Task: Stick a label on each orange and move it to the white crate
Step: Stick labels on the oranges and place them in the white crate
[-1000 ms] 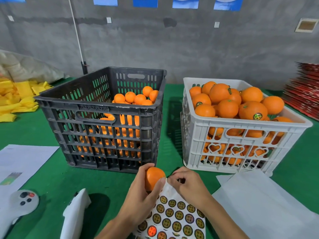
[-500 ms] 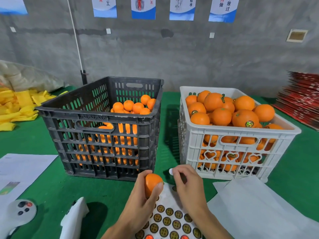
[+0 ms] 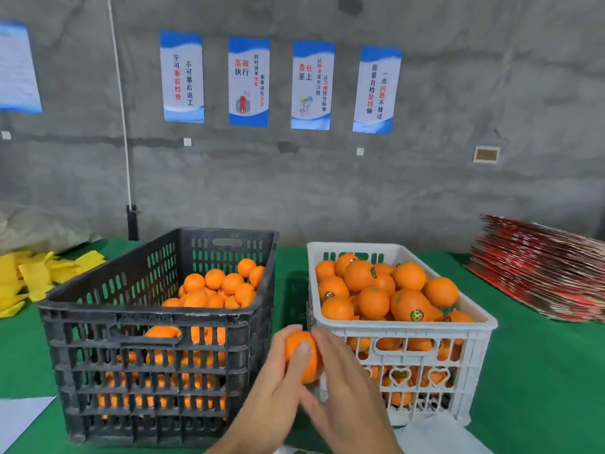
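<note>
Narrow green gap (image 3: 291,299) between black crate (image 3: 157,381) and white crate (image 3: 422,335), hands' width at best. White crate heaped with oranges (image 3: 373,301) above rim; bare table (image 3: 540,371) right of it.

The view tilts up: four posters (image 3: 281,83) at 12 o'clock now show in full, and the label sheet has dropped out of sight at 6 o'clock. The left hand (image 3: 278,394) has lifted the orange (image 3: 302,355) up between the crates. The right hand (image 3: 343,388), earlier picking at the sheet, now lies against the orange's right side, fingers straight.
</note>
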`<state>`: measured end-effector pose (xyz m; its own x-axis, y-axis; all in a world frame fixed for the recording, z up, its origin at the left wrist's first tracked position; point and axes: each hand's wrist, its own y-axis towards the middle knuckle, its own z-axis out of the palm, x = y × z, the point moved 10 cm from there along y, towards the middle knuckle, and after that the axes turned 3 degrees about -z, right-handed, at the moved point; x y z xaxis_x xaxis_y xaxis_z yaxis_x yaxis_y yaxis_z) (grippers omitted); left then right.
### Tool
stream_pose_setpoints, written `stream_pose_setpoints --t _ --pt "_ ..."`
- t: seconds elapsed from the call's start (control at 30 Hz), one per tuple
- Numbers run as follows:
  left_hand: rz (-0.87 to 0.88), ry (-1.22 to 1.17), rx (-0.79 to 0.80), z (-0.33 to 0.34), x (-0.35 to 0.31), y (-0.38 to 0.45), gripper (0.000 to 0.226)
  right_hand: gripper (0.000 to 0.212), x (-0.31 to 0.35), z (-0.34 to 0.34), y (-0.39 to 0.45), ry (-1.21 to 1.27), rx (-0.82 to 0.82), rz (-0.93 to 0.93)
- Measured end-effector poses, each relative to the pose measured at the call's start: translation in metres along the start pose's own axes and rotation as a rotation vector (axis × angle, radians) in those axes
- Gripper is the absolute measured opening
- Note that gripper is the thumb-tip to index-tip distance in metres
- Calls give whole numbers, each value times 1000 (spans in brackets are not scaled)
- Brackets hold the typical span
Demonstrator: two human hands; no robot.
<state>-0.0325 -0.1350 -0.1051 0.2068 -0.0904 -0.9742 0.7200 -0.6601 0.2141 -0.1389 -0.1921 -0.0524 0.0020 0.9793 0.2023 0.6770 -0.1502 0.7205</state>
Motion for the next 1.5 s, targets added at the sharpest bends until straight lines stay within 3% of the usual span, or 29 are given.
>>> stream_pose_setpoints --t 0.1,0.2,0.3,0.37,0.5,0.57,0.67,0.73,0.83,0.93,1.07,1.23,1.33,1.43,1.5 --pt "135 17 32 21 -60 34 44 69 -29 -41 44 -71 -107 -23" --pt "193 76 -7 39 -105 71 37 62 -73 -66 86 -219 -125 78" --pt "235 189 -18 45 -137 96 16 64 -125 -74 119 -325 -73 203" --pt "323 323 -44 38 -156 105 14 65 -151 -73 135 -373 -17 238" --pt "586 488 -114 -9 -187 106 14 65 -142 -49 160 -293 48 139" --pt "618 515 -178 -47 -187 114 13 63 -116 -31 174 -189 36 79" --pt "499 578 -298 -111 -165 141 12 59 -74 9 201 -50 84 25" --pt "331 780 -302 -145 -136 165 17 58 -54 45 221 40 153 27" --pt "72 1191 -49 -168 -72 197 39 57 -39 98 246 161 261 68" --pt "-104 1335 184 -174 -27 229 54 52 -41 143 267 263 322 132" --pt "-212 1439 306 -161 -5 280 73 45 -65 186 289 300 347 199" --pt "-533 1740 506 -145 42 312 88 41 -83 215 298 355 325 235" --pt "-668 1745 593 -137 64 306 78 43 -87 218 298 384 315 256" --pt "-545 1877 753 -112 85 284 61 44 -87 215 295 382 308 272" --pt "-491 1909 768 -107 85 274 60 45 -83 207 293 358 300 271"
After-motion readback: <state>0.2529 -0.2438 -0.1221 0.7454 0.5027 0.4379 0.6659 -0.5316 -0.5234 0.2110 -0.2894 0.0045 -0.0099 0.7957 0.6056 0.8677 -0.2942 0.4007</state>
